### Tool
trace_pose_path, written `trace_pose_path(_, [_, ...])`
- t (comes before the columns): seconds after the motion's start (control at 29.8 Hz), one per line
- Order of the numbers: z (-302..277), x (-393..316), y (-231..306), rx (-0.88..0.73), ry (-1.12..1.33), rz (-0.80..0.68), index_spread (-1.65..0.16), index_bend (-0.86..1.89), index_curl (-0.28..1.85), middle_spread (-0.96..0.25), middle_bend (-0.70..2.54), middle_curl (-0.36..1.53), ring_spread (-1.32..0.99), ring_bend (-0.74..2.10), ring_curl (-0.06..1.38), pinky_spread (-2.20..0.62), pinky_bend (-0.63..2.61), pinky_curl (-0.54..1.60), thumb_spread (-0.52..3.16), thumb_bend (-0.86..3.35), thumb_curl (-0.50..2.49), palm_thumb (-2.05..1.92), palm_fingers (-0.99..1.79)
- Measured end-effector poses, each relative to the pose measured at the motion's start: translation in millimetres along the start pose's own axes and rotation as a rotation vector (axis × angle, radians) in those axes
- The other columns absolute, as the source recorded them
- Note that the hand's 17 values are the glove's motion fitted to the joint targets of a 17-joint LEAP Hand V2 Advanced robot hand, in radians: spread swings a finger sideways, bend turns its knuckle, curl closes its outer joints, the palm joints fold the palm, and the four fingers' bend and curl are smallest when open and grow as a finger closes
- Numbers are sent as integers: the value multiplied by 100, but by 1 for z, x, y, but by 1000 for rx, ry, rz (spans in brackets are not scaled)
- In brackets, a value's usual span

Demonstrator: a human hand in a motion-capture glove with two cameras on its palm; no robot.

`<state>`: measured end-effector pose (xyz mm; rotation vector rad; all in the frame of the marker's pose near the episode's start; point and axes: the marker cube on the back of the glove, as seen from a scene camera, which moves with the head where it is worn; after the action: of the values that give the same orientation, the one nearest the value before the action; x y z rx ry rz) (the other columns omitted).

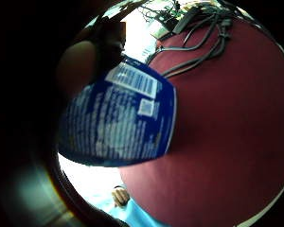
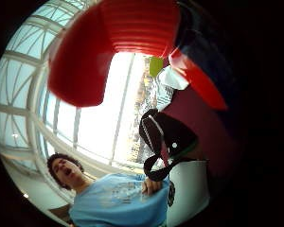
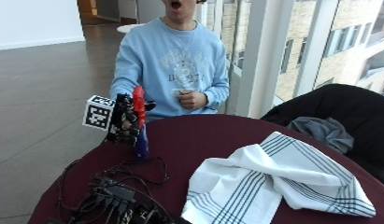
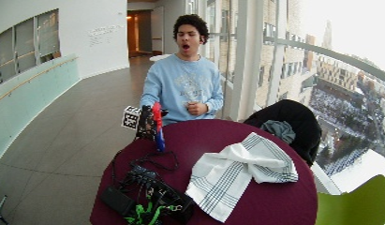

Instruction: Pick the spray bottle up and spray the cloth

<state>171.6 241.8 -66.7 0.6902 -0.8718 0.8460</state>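
On the round maroon table [image 3: 179, 135], as I read it from my remote station, left to right, all placed against the cloth:
Cables: black tangle [image 3: 117, 198], well left of the cloth at the near edge.
Right hand [image 3: 122, 120]: left of the cloth; fingers curled round the spray bottle.
Spray bottle [image 3: 139, 122]: red head, blue body, upright, lifted above the tabletop.
Cloth [image 3: 272, 179]: white with dark stripes, crumpled, flat on the table.
Black chair [image 3: 341, 107]: beyond the cloth, with a grey garment [image 3: 322, 130] on it.

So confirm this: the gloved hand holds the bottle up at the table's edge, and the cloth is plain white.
Wrong on the cloth: the outside view shows it white with dark stripes. The rest stands: the hand holds the bottle up at the edge of the table.
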Motion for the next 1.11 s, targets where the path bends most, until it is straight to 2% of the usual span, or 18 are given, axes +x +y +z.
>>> trace_pose_path(0.17, [10,10,-8,31,-39,-1,-40,16,18,-4,34,41,1,37,32,23,40,36,108,0,31,69,52])
trace_pose_path(0.44, [15,6,-27,31,-56,-100,-32,30,28,-6,31,40,-1,41,33,25,18,30,109,-2,33,72,84])
trace_pose_path(0.64, [25,-39,-58,-168,-12,-147,-27,26,32,-8,33,42,-2,45,35,25,16,28,110,-1,35,74,99])
trace_pose_path(0.8, [44,-77,-87,-306,43,-93,-24,21,35,-8,31,43,-1,45,37,25,17,29,110,-2,36,75,105])
trace_pose_path(1.11, [83,-103,-130,-574,123,15,-21,16,37,-7,29,43,0,44,38,26,19,30,110,-2,38,74,112])
